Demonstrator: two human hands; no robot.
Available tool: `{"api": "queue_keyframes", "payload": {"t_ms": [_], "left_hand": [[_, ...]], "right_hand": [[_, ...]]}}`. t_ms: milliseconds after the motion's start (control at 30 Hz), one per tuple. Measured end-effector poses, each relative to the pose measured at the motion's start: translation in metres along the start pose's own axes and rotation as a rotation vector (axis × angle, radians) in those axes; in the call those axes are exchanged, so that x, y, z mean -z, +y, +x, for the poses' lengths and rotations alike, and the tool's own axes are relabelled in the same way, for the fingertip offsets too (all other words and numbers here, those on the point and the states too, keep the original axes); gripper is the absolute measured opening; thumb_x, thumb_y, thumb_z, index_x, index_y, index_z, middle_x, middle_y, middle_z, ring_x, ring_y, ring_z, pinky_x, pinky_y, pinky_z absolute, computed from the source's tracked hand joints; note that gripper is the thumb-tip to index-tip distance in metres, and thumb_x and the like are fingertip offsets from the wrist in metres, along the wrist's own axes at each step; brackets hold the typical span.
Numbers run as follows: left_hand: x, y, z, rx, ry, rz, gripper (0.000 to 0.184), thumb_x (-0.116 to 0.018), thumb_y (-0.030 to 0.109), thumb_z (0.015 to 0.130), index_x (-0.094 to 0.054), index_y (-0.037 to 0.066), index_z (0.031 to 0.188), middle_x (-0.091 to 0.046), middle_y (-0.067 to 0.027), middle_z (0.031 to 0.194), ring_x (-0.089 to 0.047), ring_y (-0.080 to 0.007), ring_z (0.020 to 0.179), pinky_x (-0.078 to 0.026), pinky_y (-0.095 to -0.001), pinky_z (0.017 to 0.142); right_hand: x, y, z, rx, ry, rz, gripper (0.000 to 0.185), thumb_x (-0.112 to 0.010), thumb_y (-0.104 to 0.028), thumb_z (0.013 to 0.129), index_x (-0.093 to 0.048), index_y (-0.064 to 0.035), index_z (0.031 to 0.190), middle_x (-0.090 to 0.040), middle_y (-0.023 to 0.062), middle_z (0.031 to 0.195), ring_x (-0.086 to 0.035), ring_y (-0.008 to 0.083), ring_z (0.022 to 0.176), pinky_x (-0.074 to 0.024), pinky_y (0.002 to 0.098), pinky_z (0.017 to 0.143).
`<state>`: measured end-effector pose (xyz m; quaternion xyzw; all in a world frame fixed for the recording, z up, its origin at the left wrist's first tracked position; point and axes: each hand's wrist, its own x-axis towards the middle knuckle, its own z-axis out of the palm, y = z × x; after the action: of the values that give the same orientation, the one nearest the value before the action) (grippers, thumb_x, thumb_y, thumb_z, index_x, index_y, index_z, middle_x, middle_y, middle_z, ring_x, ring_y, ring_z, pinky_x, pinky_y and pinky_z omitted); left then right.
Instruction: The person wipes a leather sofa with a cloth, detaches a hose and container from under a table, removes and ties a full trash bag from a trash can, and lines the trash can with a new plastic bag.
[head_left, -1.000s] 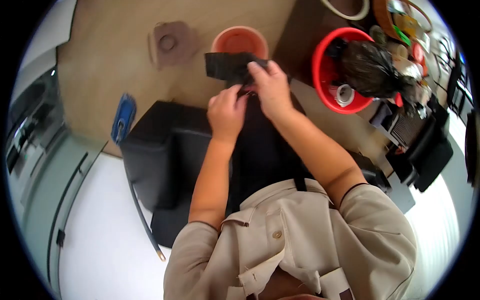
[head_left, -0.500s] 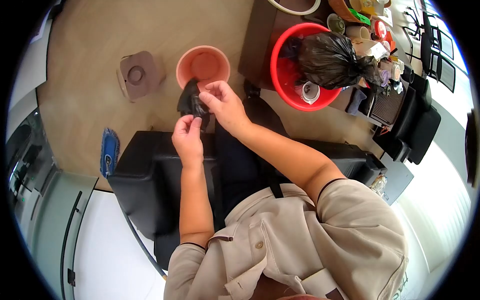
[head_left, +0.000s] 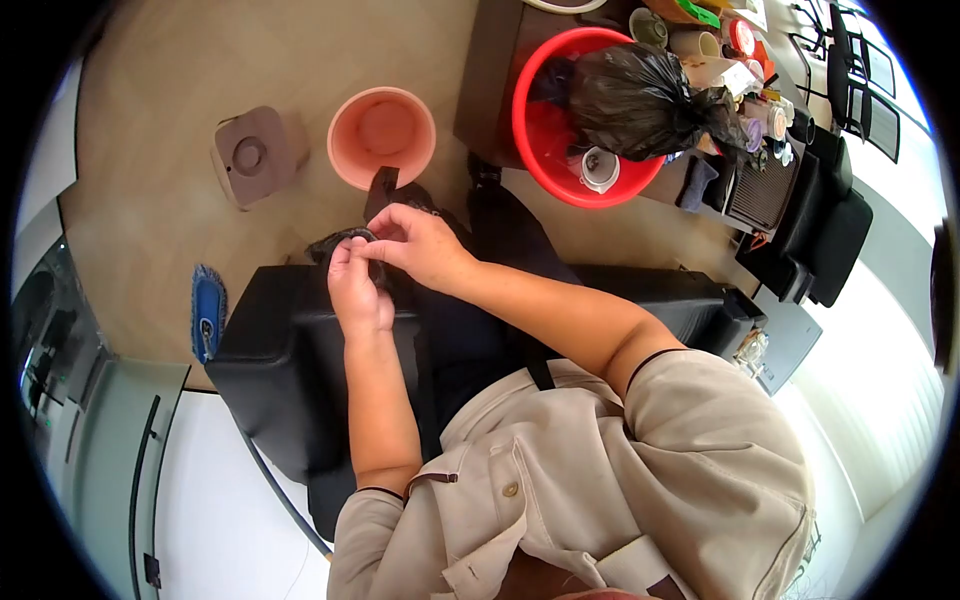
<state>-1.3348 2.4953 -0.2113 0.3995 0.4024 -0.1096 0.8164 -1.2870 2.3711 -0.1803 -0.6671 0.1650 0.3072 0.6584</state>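
A thin black plastic bag [head_left: 381,192], bunched up, is pinched between the fingertips of my two hands, which almost meet. My left hand [head_left: 357,290] grips its edge, thumb against fingers. Thumb and forefinger of my right hand [head_left: 425,248] close on the bag right beside the left fingertips. Part of the bag sticks out past the left fingers, and another part hangs toward a pink bucket [head_left: 345,140]. That bucket stands on the floor just beyond my hands, its bottom visible.
A brown square lid [head_left: 250,157] lies left of the bucket. To the right, a red basin [head_left: 530,150] holds a tied black garbage bag [head_left: 635,100] and a white cup [head_left: 600,170]. Cluttered cups and jars crowd the table behind. A blue mop head [head_left: 208,310] rests beside the black sofa [head_left: 270,350].
Both hands have drawn back from the bucket toward my body and down-left, bringing the bag along. Their fingertips have come together on it. The whole view has shifted slightly.
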Motion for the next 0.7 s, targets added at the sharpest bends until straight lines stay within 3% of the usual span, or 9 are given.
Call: {"api": "queue_keyframes", "payload": {"t_ms": [100,167,233,333,433,467,500,633,700], "left_hand": [[-0.007,0.003,-0.004,0.008,0.040,0.007,0.010,-0.055,0.013,0.091,-0.054,0.006,0.097,-0.059,-0.0031,0.094,-0.056,-0.0131,0.087,-0.046,-0.0277,0.080],[-0.008,0.004,-0.004,0.037,0.052,-0.024,0.007,-0.058,0.012,0.089,-0.054,0.007,0.089,-0.059,-0.0021,0.087,-0.056,-0.0117,0.079,-0.047,-0.0253,0.074],[0.006,-0.002,-0.001,0.088,-0.021,-0.091,0.017,-0.059,0.018,0.089,-0.054,0.005,0.099,-0.059,-0.0037,0.097,-0.056,-0.0141,0.088,-0.047,-0.0292,0.081],[0.006,-0.006,-0.002,0.107,-0.036,-0.148,0.017,-0.059,0.020,0.088,-0.054,0.007,0.098,-0.060,-0.0038,0.097,-0.057,-0.0149,0.088,-0.047,-0.0299,0.081],[0.015,-0.013,0.000,0.077,-0.061,-0.173,0.015,-0.059,0.020,0.089,-0.053,0.008,0.095,-0.061,-0.0040,0.096,-0.057,-0.0151,0.088,-0.048,-0.0303,0.081],[-0.004,-0.004,-0.006,0.074,0.024,-0.146,0.011,-0.063,0.017,0.086,-0.053,0.012,0.087,-0.058,0.0017,0.079,-0.054,-0.0076,0.071,-0.047,-0.0222,0.070],[-0.011,0.001,-0.009,0.074,0.024,-0.146,0.011,-0.063,0.017,0.086,-0.053,0.012,0.087,-0.058,0.0017,0.079,-0.054,-0.0076,0.071,-0.047,-0.0222,0.070],[-0.016,0.004,-0.010,0.066,0.083,-0.050,0.009,-0.060,0.016,0.088,-0.052,0.011,0.087,-0.058,-0.0002,0.081,-0.056,-0.0095,0.073,-0.047,-0.0221,0.069],[-0.012,0.002,-0.009,0.042,0.058,-0.028,0.009,-0.058,0.015,0.089,-0.051,0.010,0.087,-0.058,-0.0011,0.082,-0.056,-0.0103,0.073,-0.046,-0.0225,0.069]], "right_hand": [[0.007,0.002,0.002,-0.046,-0.074,-0.040,0.025,-0.070,-0.021,0.077,-0.062,0.0007,0.085,-0.064,0.0101,0.076,-0.061,0.0152,0.071,-0.0481,0.0285,0.066],[0.010,0.002,0.000,-0.037,-0.103,-0.074,0.022,-0.068,-0.020,0.079,-0.062,-0.0005,0.086,-0.064,0.0086,0.078,-0.060,0.0142,0.073,-0.0479,0.0279,0.068],[0.011,0.003,-0.001,-0.026,-0.135,-0.107,0.019,-0.066,-0.020,0.081,-0.062,-0.0017,0.086,-0.065,0.0071,0.080,-0.060,0.0132,0.075,-0.0476,0.0272,0.070],[0.012,0.010,0.001,0.033,-0.100,-0.193,0.015,-0.062,-0.017,0.084,-0.060,-0.0018,0.086,-0.063,0.0061,0.076,-0.059,0.0120,0.073,-0.0474,0.0268,0.067],[0.011,0.017,0.004,-0.059,-0.031,-0.070,0.012,-0.058,-0.014,0.086,-0.057,-0.0026,0.086,-0.060,0.0041,0.074,-0.058,0.0108,0.071,-0.0480,0.0263,0.065],[0.012,0.013,0.004,-0.161,-0.038,0.109,0.011,-0.057,-0.014,0.087,-0.057,-0.0031,0.086,-0.059,0.0034,0.076,-0.057,0.0106,0.070,-0.0486,0.0263,0.065],[0.012,0.011,0.004,-0.262,-0.045,0.289,0.010,-0.056,-0.013,0.088,-0.056,-0.0036,0.087,-0.058,0.0028,0.077,-0.057,0.0104,0.070,-0.0491,0.0263,0.064],[0.016,0.016,0.008,-0.316,-0.086,0.505,0.010,-0.056,-0.014,0.088,-0.057,-0.0040,0.088,-0.059,0.0032,0.080,-0.058,0.0116,0.070,-0.0501,0.0270,0.065],[0.021,0.016,0.008,-0.258,-0.130,0.338,0.011,-0.057,-0.015,0.088,-0.057,-0.0041,0.090,-0.060,0.0035,0.080,-0.060,0.0123,0.073,-0.0504,0.0271,0.066]]}}
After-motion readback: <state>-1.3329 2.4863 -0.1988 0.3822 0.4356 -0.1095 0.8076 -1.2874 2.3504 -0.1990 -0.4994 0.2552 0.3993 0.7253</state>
